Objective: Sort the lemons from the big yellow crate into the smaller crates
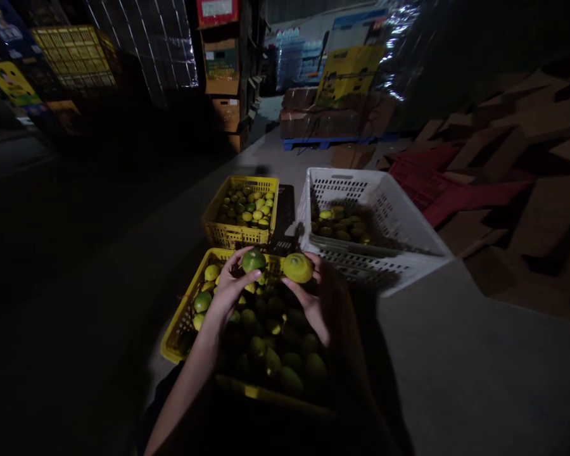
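My left hand grips a green lemon, its thumb across the near side. Beside it, my right hand holds a yellow lemon between thumb and fingers. Both fruits are raised above the near yellow crate, which holds many green and yellow lemons, those nearest me lying in shadow. Just beyond stands a smaller-looking yellow crate of mostly yellow lemons. To its right, a white crate has a layer of lemons at the bottom.
Flattened cardboard boxes and a red crate are heaped on the right. At the back, a blue pallet bears wrapped goods and a yellow box. Stacked cartons stand behind, left of centre. The left side is very dark.
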Demonstrator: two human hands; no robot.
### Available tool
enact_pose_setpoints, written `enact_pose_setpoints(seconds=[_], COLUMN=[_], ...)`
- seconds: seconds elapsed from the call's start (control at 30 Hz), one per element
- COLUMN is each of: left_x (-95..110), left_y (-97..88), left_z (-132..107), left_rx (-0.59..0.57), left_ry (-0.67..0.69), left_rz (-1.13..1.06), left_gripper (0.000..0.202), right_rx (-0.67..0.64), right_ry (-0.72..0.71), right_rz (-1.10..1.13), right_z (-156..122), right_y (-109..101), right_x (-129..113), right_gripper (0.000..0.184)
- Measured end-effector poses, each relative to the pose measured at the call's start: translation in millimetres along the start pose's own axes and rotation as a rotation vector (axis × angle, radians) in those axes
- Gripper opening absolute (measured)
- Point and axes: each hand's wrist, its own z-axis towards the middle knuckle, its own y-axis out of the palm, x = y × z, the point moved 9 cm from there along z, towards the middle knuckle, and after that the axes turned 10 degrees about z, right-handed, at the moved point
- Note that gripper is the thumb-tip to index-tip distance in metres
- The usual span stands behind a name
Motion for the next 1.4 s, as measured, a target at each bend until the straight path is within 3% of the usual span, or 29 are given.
enact_pose_setpoints(seconds=[0.1, 0.23, 0.5, 0.67, 0.87, 1.07, 1.2, 1.3, 1.4], left_x=[7, 6, 2, -3, -36, -53, -59, -59, -56], left_y=[9.0, 16.7, 6.0, 5.5, -3.9, -2.6, 3.9, 12.8, 17.4], left_z=[-4, -4, 5, 4, 4, -3, -6, -8, -10], left_rx=[-0.088, -0.205, -0.213, -0.184, -0.098, -0.017, -0.029, -0.088, -0.076], left_ry=[0.097, 0.179, 0.212, 0.105, -0.205, -0.44, -0.52, -0.547, -0.556], left_rz=[0.119, 0.22, 0.395, 0.295, 0.19, 0.136, 0.039, -0.052, -0.192], left_gripper=[0.054, 0.058, 0.061, 0.064, 0.034, 0.021, 0.024, 0.03, 0.034], right_rx=[-0.011, -0.055, -0.056, -0.035, -0.128, 0.032, 0.028, 0.009, 0.04], right_ry=[-0.091, -0.066, -0.029, 0.088, 0.57, 0.806, 0.896, 0.864, 0.896], right_rz=[-0.022, 0.0, 0.036, 0.139, 0.469, 0.61, 0.704, 0.814, 0.854], right_z=[0, -4, -5, -3, -14, -24, -28, -26, -28], right_y=[0, 10, 12, 11, 27, 28, 34, 38, 39], right_x=[-9, -8, 0, 2, 25, 54, 63, 61, 64], right_gripper=[0.042, 0.044, 0.043, 0.05, 0.044, 0.043, 0.036, 0.028, 0.023])
